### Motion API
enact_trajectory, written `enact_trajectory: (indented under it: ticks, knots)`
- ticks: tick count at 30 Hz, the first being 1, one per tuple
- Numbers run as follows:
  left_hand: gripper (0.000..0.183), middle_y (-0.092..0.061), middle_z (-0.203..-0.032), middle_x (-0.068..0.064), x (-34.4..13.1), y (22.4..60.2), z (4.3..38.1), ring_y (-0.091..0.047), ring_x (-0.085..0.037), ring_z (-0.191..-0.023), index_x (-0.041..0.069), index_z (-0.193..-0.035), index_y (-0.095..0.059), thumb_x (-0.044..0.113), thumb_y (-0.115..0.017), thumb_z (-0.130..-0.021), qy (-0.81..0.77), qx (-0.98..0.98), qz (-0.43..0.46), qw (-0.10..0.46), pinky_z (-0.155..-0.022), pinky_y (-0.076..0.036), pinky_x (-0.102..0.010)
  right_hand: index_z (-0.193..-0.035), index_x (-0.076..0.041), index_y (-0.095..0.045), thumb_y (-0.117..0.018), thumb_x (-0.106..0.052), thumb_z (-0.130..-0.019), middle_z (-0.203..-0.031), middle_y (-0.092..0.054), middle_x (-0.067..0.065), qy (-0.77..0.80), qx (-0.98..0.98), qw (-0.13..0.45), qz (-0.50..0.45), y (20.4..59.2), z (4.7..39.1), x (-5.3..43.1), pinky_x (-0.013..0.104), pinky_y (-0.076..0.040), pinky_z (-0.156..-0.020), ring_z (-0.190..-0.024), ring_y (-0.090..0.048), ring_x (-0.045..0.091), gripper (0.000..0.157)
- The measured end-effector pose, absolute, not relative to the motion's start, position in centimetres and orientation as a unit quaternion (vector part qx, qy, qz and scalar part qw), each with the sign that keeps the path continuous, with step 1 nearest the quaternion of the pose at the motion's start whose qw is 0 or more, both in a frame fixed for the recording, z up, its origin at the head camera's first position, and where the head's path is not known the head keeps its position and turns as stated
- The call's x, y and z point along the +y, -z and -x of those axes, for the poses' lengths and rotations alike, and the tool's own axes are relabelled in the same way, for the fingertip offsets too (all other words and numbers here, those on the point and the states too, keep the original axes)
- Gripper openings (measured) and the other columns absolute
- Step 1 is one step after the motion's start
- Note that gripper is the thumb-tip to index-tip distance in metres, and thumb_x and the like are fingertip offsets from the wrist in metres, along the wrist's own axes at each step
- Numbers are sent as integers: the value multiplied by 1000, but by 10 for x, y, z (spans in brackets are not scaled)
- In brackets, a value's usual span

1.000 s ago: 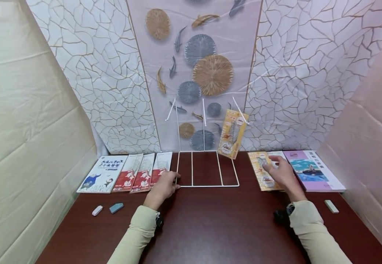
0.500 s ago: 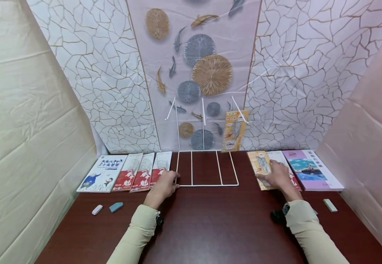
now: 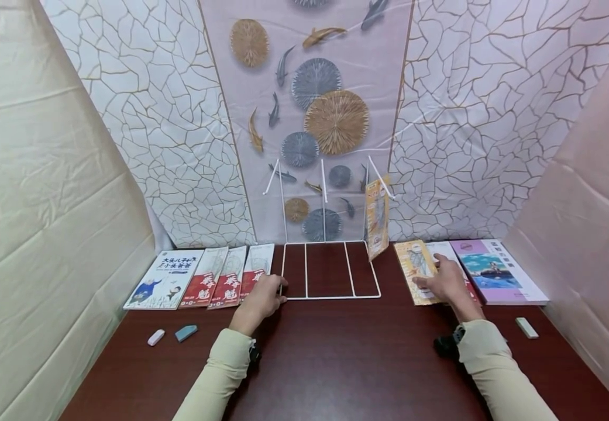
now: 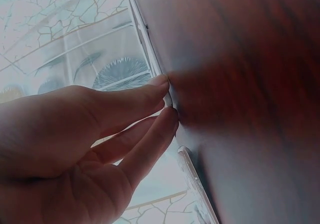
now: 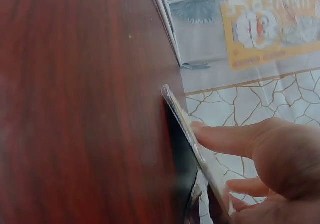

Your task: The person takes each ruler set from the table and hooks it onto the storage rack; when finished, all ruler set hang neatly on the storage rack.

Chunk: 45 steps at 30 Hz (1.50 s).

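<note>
My left hand (image 3: 264,295) pinches the left side of a white wire display rack (image 3: 330,297) between thumb and fingers, near its front corner; the left wrist view shows the fingertips on the wire. A flat yellow package (image 3: 378,213) hangs from the rack's right hook, turned nearly edge-on. On the table at the right lies another flat yellow package (image 3: 415,272) with a grey item on its front. My right hand (image 3: 446,280) grips this one, with the thumb (image 5: 220,139) on its face and the other fingers towards its far edge.
Several red-and-white packets (image 3: 225,280) and a white book (image 3: 162,279) lie left of the rack. A red-and-white packet (image 3: 441,248) and a purple-and-white book (image 3: 496,272) lie at the right. Small erasers (image 3: 185,333) rest on the table (image 3: 346,356). A patterned cloth (image 3: 178,117) stands behind.
The hanging yellow package has swung and turned from facing forward to nearly edge-on. My right hand has shifted over the lying package, with its thumb now lower. My left hand has stayed on the rack.
</note>
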<state>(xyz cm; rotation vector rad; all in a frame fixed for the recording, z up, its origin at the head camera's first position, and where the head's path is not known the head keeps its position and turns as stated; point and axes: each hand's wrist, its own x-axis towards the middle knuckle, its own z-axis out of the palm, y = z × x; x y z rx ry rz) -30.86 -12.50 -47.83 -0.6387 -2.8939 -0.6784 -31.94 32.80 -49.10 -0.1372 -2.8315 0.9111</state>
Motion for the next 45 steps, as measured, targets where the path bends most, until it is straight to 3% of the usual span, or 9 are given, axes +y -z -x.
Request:
enact_trajectory:
  ticks: [10, 17, 21, 24, 29, 35, 41, 45]
  knots:
    - [28, -74, -99, -19, -126, 478, 310, -68, -31, -95, -3, -108, -73, 1, -80, -81, 219, -950, 215, 53, -88, -55, -45, -152, 8, -28, -66, -17, -92, -131, -54, 37, -369, -918, 141, 35, 491, 320, 320, 59, -43, -100, -119, -53, 48, 76]
    - [27, -74, -96, -19, -125, 479, 313, -67, -29, -89, -3, -108, -73, 2, -80, -82, 223, -948, 219, 51, -86, -56, -45, -151, -3, -38, -55, -22, -102, -129, -57, 27, -485, -863, 140, -3, 492, 320, 313, 28, -54, -76, -102, -60, 23, 55]
    - [28, -74, -97, -18, -126, 480, 313, -67, -29, -90, -2, -109, -73, 2, -80, -82, 226, -948, 218, 47, -86, -56, -44, -147, -4, -37, -55, -16, -103, -129, -55, 27, -577, -801, 158, -31, 490, 319, 307, 27, -59, -68, -95, -65, 10, 50]
    - [28, -74, -97, -19, -126, 480, 313, -67, -29, -91, -3, -109, -73, 2, -80, -82, 228, -948, 218, 45, -87, -56, -44, -142, -1, -38, -56, -10, -102, -128, -57, 17, -634, -749, 187, -47, 486, 318, 302, 26, -60, -71, -99, -65, 6, 45]
    - [28, -74, -98, -19, -127, 482, 314, -67, -30, -92, -3, -109, -73, 2, -80, -82, 232, -947, 221, 42, -88, -56, -45, -141, -3, -42, -58, 1, -98, -123, -62, 0, -727, -642, 221, -104, 472, 314, 293, 19, -57, -87, -110, -63, 8, 46]
    - [28, -74, -100, -19, -130, 482, 315, -68, -30, -94, -2, -109, -73, 2, -80, -82, 239, -944, 222, 43, -88, -56, -45, -142, 2, -46, -56, 14, -93, -121, -70, 2, -741, -591, 223, -227, 447, 305, 266, 22, -54, -96, -112, -67, 12, 51]
    - [29, -74, -100, -18, -132, 483, 316, -69, -30, -95, -1, -109, -73, 4, -80, -82, 239, -944, 224, 41, -87, -56, -45, -130, 5, -51, -57, 2, -98, -114, -73, 1, -687, -645, 228, -245, 434, 296, 241, 23, -57, -85, -102, -70, 11, 33]
    - [28, -74, -100, -17, -133, 484, 317, -69, -29, -94, 0, -108, -74, 5, -81, -82, 243, -942, 226, 44, -87, -56, -44, -130, 4, -51, -58, -5, -100, -111, -73, 0, -666, -677, 230, -213, 436, 295, 237, 23, -59, -80, -96, -70, 11, 32]
